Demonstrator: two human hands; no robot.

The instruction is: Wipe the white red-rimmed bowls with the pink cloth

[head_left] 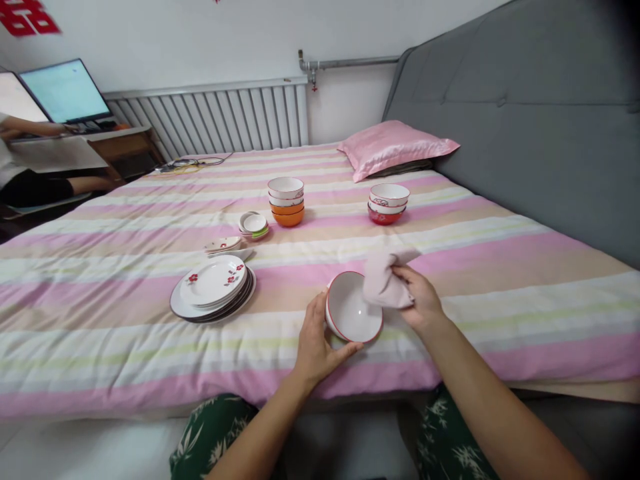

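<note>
My left hand (315,340) grips a white bowl with a red rim (353,310) from its left side and tilts it toward me. My right hand (420,300) is closed on a pink cloth (383,280), which lies over the bowl's upper right rim. Both hands hover just above the near part of a striped bedspread (125,347).
On the bed lie a stack of flowered plates (213,288), small dishes (254,225), a few saucers (223,245), a bowl stack with orange bowls (287,200) and another with a red bowl (388,203). A pink pillow (395,147) rests by the grey headboard (525,107). A person sits at monitors (65,90) far left.
</note>
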